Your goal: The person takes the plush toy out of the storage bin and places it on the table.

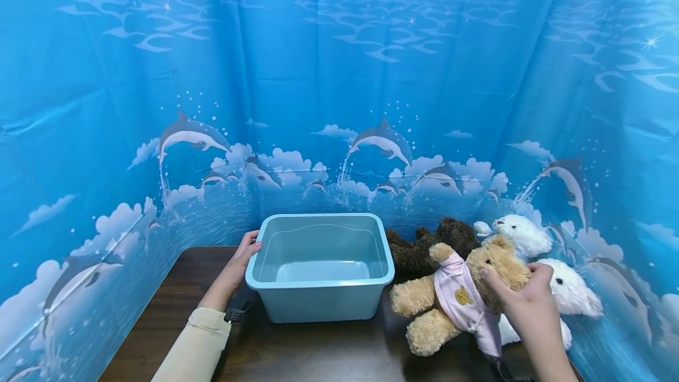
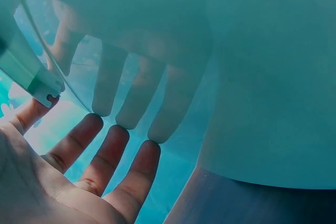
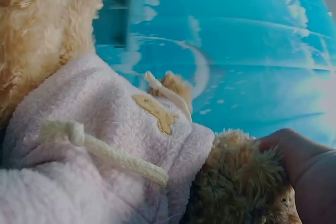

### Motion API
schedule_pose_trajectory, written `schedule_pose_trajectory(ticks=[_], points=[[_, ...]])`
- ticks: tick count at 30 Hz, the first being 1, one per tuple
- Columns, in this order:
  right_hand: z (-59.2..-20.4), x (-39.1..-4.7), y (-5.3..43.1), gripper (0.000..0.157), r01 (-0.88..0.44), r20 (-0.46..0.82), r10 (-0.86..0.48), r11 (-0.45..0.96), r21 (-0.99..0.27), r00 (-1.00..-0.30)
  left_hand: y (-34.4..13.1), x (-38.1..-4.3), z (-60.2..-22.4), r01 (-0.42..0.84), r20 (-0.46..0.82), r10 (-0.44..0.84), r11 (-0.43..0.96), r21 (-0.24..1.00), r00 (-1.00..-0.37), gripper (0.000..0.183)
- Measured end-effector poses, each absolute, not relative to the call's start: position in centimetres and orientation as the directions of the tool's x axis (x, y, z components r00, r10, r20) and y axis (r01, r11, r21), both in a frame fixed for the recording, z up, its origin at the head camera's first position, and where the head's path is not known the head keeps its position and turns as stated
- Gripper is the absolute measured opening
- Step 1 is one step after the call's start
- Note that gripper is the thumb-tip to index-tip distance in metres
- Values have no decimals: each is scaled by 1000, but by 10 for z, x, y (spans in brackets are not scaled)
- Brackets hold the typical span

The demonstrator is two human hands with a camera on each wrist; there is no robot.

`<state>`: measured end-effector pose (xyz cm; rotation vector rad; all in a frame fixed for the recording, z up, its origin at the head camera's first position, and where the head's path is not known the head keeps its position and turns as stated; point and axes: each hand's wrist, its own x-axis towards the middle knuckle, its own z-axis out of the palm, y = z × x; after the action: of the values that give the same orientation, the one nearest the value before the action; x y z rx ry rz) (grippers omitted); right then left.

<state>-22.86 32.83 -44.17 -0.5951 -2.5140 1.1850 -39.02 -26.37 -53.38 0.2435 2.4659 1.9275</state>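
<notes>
At the left of the light blue plastic tub (image 1: 321, 305), my left hand (image 1: 237, 264) touches its rim and side. The left wrist view shows several nearly straight fingers (image 2: 107, 153) with tips against the tub's outer wall (image 2: 273, 103). My right hand (image 1: 530, 302) grips a tan teddy bear (image 1: 461, 287) by the head, thumb on its face. The bear wears a pale pink hooded top (image 3: 110, 114) with cords. Its legs point left toward the tub, and the right wrist view shows the head fur (image 3: 231, 177) under the fingers.
Behind the bear lie a dark brown plush toy (image 1: 419, 249) and two white plush toys (image 1: 522, 234), partly hidden. Everything stands on a dark wooden table (image 1: 313, 352). A blue dolphin-print curtain (image 1: 297, 105) surrounds it at the back and sides.
</notes>
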Motion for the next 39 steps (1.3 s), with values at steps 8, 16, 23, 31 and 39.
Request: schedule_pose_trajectory(ticks=[8, 16, 23, 31, 39], points=[[-480, -242, 323, 115, 260, 51, 420, 648, -716, -906, -267, -393, -535, 108, 82, 115, 242, 964, -990, 68], [-509, -251, 311, 113, 281, 33, 452, 608, -743, -891, -270, -392, -533, 115, 88, 114, 256, 960, -990, 67], [-517, -256, 307, 116, 306, 23, 456, 631, -713, -889, -274, -389, -531, 108, 87, 96, 248, 963, -992, 66], [-512, -257, 307, 118, 293, 85, 423, 744, -600, -902, -278, -389, -529, 110, 87, 99, 261, 959, -991, 67], [-507, -254, 297, 128, 228, 128, 336, 828, -512, -933, -279, -385, -528, 86, 52, 127, 282, 955, -991, 72]])
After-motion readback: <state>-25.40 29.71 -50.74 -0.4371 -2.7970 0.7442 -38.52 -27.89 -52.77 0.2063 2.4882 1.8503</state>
